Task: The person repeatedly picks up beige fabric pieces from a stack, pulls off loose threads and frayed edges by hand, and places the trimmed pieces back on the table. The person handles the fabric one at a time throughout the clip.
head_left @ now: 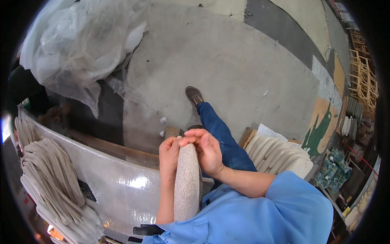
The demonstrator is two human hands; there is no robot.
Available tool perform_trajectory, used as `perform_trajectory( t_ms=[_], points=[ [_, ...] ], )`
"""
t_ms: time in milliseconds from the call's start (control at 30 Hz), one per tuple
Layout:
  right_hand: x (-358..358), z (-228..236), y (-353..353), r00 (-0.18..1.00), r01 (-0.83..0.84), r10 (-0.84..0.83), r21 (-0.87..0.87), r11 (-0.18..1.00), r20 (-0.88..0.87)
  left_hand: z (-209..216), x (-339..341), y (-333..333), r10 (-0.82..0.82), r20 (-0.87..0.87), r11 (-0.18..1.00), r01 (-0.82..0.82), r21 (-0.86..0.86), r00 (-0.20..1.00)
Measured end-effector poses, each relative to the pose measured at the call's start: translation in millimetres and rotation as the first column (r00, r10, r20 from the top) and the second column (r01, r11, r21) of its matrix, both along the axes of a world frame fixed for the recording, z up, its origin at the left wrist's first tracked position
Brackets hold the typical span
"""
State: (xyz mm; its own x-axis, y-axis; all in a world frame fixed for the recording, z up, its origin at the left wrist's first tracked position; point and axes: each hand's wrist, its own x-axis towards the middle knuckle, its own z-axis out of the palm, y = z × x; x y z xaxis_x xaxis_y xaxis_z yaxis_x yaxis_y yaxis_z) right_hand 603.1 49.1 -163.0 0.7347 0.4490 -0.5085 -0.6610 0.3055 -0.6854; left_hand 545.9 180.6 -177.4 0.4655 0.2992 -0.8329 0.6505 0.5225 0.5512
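Note:
A beige, coarse-woven cushion (187,183) stands on edge in front of my body, its near end against my blue shirt. My left hand (168,151) is closed at the far end of the cushion, its fingertips pinched at the corner. From the other side my right hand (208,152) grips the same end, with bent fingers reaching over the top edge to meet the left fingertips. What lies between the fingertips is too small to make out. My left forearm runs along the cushion's left side.
To my left, a shiny plastic-covered worktable (122,183) holds a pile of beige fabric covers (53,179). Clear plastic bags (85,44) bulge beyond it. Cream cushion pads (276,152) stand in a row at right. Wooden frames (361,81) and green wrapped bundles (333,171) sit farther right.

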Motion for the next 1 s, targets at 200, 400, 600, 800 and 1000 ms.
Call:
perform_trajectory(
  t_ms=[200, 400, 600, 800, 1000],
  points=[
    [10.4, 6.0, 10.6, 0.974, -0.200, 0.203, -0.034, 0.979, 0.103, -5.4, -1.7, -3.4, 0.164, -0.024, 0.950, -0.165, -0.265, 0.986],
    [29.6, -5.1, 8.1, 0.876, -0.457, 0.451, -0.008, 0.890, 0.169, -3.7, -1.3, -3.3, 0.203, -0.020, 0.904, -0.195, -0.381, 0.979],
    [47.3, -16.5, 17.2, 0.770, -0.629, 0.609, 0.072, 0.774, 0.192, -12.2, -13.4, -4.0, 0.261, -0.094, 0.859, -0.275, -0.431, 0.961],
    [48.1, -30.3, 3.8, 0.938, -0.342, 0.343, -0.265, 0.902, -0.045, 0.2, -8.8, -3.5, 0.158, -0.105, 0.939, -0.182, -0.292, 0.982],
    [12.3, -28.9, -2.5, 0.722, -0.491, 0.284, -0.179, 0.853, -0.631, -2.3, -17.2, -0.4, -0.020, -0.020, 1.000, 0.020, -0.024, 1.000]
  ],
)
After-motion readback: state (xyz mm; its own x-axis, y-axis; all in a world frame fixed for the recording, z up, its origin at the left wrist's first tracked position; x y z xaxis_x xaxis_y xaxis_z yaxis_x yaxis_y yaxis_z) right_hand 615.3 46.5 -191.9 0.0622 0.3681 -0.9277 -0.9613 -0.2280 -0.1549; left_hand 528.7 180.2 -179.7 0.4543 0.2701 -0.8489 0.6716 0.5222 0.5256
